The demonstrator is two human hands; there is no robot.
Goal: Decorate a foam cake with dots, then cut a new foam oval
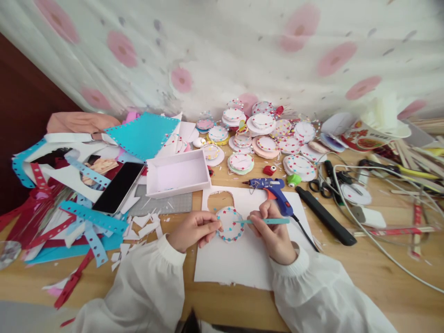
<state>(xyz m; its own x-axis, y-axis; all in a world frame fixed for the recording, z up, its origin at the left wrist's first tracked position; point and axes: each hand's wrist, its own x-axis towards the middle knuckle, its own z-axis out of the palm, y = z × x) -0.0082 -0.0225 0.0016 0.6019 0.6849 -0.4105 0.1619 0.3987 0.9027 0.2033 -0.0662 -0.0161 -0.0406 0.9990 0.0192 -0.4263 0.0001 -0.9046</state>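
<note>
I have the right hand (272,235) pinching a slim teal stick (278,221), its long axis pointing left to the round white, red-and-blue-dotted disc (227,230) pinched by the left hand (199,229).

Light-brown wood-grain table (229,300). Directly on it: white rectangular paper sheet (236,270), grey gridded flat mat (178,202), long black flat-sided object (324,215).

My left hand (194,230) holds a fine pinch; my right hand (274,236) curls in a pen-like grip; both my forearms (149,280) slant inward from either side.
</note>
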